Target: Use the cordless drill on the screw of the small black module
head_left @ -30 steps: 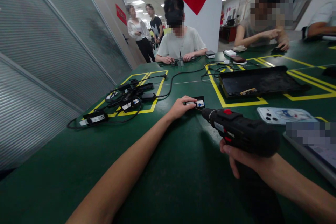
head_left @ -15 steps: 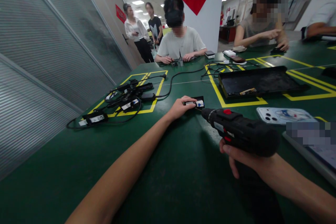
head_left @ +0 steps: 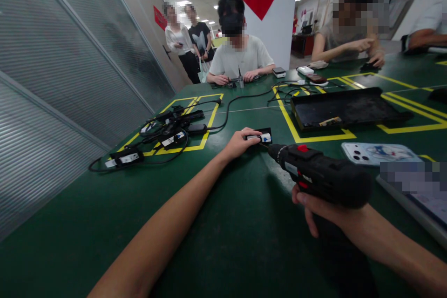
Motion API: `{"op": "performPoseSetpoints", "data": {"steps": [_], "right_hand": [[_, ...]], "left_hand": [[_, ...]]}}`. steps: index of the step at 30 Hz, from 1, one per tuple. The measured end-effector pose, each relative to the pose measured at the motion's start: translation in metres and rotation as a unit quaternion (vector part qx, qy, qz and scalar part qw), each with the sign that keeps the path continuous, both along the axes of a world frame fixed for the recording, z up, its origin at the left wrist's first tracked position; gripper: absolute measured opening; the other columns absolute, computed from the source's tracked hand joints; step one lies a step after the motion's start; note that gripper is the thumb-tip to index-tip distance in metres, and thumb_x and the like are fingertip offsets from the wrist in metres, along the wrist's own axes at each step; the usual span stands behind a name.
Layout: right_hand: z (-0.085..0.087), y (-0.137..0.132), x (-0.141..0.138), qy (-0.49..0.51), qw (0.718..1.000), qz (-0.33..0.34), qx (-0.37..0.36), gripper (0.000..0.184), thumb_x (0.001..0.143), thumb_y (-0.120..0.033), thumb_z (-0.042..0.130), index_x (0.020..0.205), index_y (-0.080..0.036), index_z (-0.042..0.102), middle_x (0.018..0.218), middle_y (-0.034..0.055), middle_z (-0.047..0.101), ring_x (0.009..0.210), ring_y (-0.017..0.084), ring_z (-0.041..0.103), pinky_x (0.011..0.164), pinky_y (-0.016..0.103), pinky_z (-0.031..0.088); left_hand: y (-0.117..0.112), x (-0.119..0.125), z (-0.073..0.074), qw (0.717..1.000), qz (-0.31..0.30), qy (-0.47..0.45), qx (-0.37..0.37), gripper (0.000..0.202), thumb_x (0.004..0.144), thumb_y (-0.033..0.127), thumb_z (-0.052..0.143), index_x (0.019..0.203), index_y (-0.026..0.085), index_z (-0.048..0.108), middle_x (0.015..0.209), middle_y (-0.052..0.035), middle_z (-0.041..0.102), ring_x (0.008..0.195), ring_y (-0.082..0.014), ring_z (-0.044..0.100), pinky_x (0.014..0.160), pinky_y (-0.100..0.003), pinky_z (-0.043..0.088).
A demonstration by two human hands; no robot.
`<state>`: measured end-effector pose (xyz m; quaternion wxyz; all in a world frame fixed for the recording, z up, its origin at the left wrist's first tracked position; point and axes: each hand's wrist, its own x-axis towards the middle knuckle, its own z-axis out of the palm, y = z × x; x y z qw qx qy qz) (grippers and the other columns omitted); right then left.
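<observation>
My left hand [head_left: 241, 142] reaches forward and grips a small black casing [head_left: 267, 132] with a white part inside, pressing it to the green table [head_left: 216, 223]. My right hand [head_left: 324, 207] is closed round the handle of a black cordless drill [head_left: 314, 170] with red buttons. The drill lies level and points left, its thin bit at the near edge of the casing by my left fingertips. Whether the bit touches the casing I cannot tell. Most of the drill's handle is hidden by my hand and shadow.
Black casings and cables [head_left: 171, 128] are heaped at the left. A black tray [head_left: 349, 109] lies at the right, with a phone [head_left: 380, 152] and a tablet-like device [head_left: 415, 200] nearer me. Across the table sit a person in a white shirt [head_left: 240, 56] and another person [head_left: 349, 42].
My hands, the drill and the casing stay in place. In the background, two standing people have shifted slightly.
</observation>
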<state>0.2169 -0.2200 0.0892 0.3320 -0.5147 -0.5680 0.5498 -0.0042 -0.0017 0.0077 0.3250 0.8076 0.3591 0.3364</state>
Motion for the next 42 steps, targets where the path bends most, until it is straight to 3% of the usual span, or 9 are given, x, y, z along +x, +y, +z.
{"op": "performPoseSetpoints", "data": {"steps": [6,25,31,38,42], "right_hand": [[-0.0047,-0.0004,0.0006,-0.044,0.999,0.016,-0.025,0.03,0.085,-0.045,0.053,0.098,-0.02,0.06,0.063,0.0005,0.064,0.059,0.017,0.062,0.068,0.034,0.049],[-0.0021,-0.002,-0.0017,-0.017,1.0,-0.011,-0.011,0.033,0.081,-0.045,0.059,0.101,-0.018,0.06,0.066,0.0018,0.065,0.057,0.017,0.062,0.062,0.034,0.05],[-0.0056,-0.0013,-0.0005,-0.029,0.999,0.011,-0.012,0.032,0.085,-0.046,0.054,0.098,-0.017,0.059,0.06,0.0,0.063,0.057,0.016,0.062,0.067,0.033,0.049],[-0.0059,-0.0026,-0.0005,0.008,1.0,0.003,-0.015,0.036,0.084,-0.046,0.055,0.108,-0.018,0.057,0.064,0.0007,0.063,0.059,0.017,0.063,0.061,0.032,0.049],[-0.0059,-0.0023,-0.0005,0.006,1.0,0.006,-0.014,0.034,0.083,-0.046,0.056,0.102,-0.018,0.059,0.065,0.0006,0.063,0.057,0.017,0.063,0.059,0.031,0.049]], "left_hand": [[0.0004,-0.0003,-0.0002,1.0,-0.004,-0.002,0.001,0.032,0.08,0.034,0.061,0.107,0.02,0.068,0.106,-0.0065,0.063,0.1,-0.0198,0.056,0.09,-0.032,0.041],[-0.0019,0.0013,0.0036,1.0,0.004,0.001,-0.009,0.031,0.079,0.034,0.061,0.106,0.021,0.069,0.107,-0.0059,0.063,0.101,-0.0208,0.056,0.093,-0.035,0.041],[-0.001,0.0011,0.002,1.0,0.003,-0.005,-0.007,0.031,0.079,0.033,0.061,0.105,0.02,0.069,0.106,-0.0061,0.064,0.101,-0.0209,0.056,0.093,-0.035,0.041],[-0.0012,0.0011,0.0018,1.0,0.004,-0.007,-0.005,0.03,0.079,0.033,0.062,0.105,0.02,0.069,0.107,-0.006,0.063,0.102,-0.0206,0.056,0.093,-0.035,0.04],[-0.0016,0.001,0.0025,1.0,0.004,-0.004,-0.008,0.03,0.079,0.033,0.062,0.105,0.021,0.069,0.106,-0.0059,0.063,0.101,-0.0207,0.056,0.092,-0.034,0.041]]}}
